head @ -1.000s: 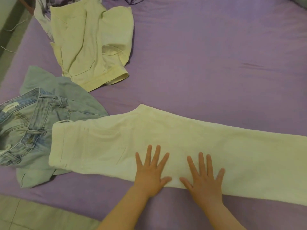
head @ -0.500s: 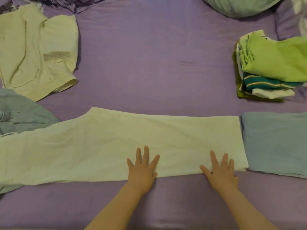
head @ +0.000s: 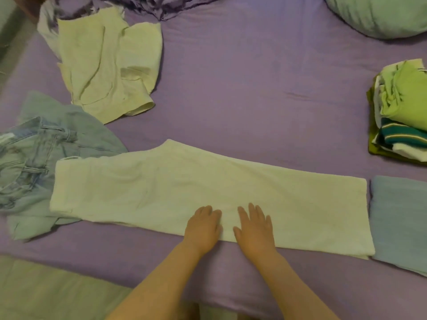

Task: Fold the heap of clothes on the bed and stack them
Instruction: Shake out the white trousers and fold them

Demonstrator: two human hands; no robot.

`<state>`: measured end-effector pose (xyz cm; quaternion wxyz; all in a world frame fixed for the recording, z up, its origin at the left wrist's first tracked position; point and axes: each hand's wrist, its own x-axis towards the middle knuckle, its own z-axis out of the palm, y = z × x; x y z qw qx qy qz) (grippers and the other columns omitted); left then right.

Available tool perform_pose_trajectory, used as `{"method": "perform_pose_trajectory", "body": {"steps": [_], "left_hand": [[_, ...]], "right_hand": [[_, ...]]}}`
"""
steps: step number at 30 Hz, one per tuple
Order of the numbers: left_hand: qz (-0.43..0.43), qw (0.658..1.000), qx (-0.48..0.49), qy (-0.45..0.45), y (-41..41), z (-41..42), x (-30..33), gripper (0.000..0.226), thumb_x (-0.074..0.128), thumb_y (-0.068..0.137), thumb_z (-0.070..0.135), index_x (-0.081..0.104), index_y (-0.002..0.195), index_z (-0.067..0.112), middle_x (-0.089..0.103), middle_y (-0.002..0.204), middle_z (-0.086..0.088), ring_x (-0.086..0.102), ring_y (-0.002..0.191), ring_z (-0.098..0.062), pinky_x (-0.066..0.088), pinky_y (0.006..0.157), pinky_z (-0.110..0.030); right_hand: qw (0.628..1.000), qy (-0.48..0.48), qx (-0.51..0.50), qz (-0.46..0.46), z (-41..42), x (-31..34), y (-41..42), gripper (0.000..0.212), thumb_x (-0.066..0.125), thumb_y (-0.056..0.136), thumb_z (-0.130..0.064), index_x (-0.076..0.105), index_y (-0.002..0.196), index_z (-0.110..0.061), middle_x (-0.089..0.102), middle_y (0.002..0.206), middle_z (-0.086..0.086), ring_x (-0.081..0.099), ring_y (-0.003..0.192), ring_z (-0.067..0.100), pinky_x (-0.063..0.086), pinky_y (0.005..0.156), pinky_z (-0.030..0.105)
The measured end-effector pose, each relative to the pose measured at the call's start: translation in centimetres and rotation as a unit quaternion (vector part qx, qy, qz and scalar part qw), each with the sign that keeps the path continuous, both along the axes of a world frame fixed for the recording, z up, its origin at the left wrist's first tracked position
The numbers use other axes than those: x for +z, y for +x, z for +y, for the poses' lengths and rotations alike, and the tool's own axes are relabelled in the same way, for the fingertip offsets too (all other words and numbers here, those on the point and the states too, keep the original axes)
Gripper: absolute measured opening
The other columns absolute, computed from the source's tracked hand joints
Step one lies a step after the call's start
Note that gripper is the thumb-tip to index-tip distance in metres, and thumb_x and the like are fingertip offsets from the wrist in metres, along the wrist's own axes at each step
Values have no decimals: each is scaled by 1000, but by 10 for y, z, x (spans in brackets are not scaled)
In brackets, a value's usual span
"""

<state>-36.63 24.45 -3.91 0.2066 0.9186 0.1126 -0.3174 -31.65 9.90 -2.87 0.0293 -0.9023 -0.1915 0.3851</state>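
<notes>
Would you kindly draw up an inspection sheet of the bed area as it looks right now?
Surface: purple bedsheet, mostly smooth.
Job's things: white trousers laid flat lengthwise along the near edge; folded stack at far right; folded blue garment beside the trouser hems.
Clutter: crumpled cream shirt, jeans under the trousers' waist end, purple bundle at the top.
Grip: left hand and right hand flat on the trousers, side by side, holding nothing.
Cables: nothing seen.
Surroundings: green pillow top right; floor strip at far left.
</notes>
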Motion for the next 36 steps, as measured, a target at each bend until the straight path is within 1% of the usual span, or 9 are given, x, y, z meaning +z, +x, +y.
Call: {"method": "perform_pose_trajectory", "body": {"steps": [5,8,11,14,17,21,27,33,36], "left_hand": [[-23,995,82,43,-33,80,1,40,41,97,30,45,135,19,42,137,-5,36,127,-24,37,100,-36],[-35,989,92,106,-52,141,-2,39,41,94,31,46,132,22,42,133,-2,36,127,-26,36,99,-38],[-30,977,118,172,-66,203,0,42,41,93,30,41,134,24,35,140,-6,28,132,-31,34,103,-43],[-38,961,152,228,-74,256,5,47,42,93,27,35,139,25,24,149,-12,19,138,-35,28,108,-46],[-51,946,201,250,-75,294,11,59,42,95,25,19,149,24,9,157,-14,5,145,-35,16,116,-48],[-88,931,281,214,-77,329,11,74,48,94,29,5,153,18,11,158,-12,16,143,-31,24,114,-43],[-94,897,423,88,-83,352,-1,88,58,90,34,-3,152,19,33,149,-11,36,133,-32,42,98,-46],[-61,862,501,49,-82,364,2,83,68,82,40,26,147,8,45,139,-16,44,127,-33,41,98,-41],[-44,823,565,-30,-80,361,18,57,69,82,34,50,129,8,60,123,-11,56,112,-30,46,89,-35]], "right_hand": [[996,48,73,5,80,-4,-13,61,38,99,-35,8,152,-24,-5,160,5,1,147,28,14,116,44],[991,60,116,-34,115,-14,-24,73,57,90,-37,18,151,-29,-2,158,9,12,145,36,32,107,53],[992,-30,111,46,142,-33,-35,63,37,99,-32,-1,150,-36,-22,157,7,-18,144,33,18,110,59],[995,-7,90,31,188,-24,-45,59,32,100,-38,4,151,-28,-21,156,11,-14,144,34,21,113,51],[988,67,136,11,244,-16,-53,66,33,100,-43,-11,149,-34,-27,155,8,-16,144,33,23,112,48],[982,92,167,-12,301,-23,-61,71,32,98,-51,-17,147,-35,-30,154,7,-20,143,33,16,113,54],[975,1,224,10,323,-51,-55,68,24,97,-56,-16,147,-35,-31,153,8,-29,140,33,8,107,68],[978,30,199,52,320,-39,-45,70,36,97,-50,-6,150,-34,-26,156,3,-26,142,28,7,110,63],[986,102,109,66,312,-27,-35,66,39,97,-47,5,151,-28,-6,160,2,-7,146,24,15,115,49]]}}
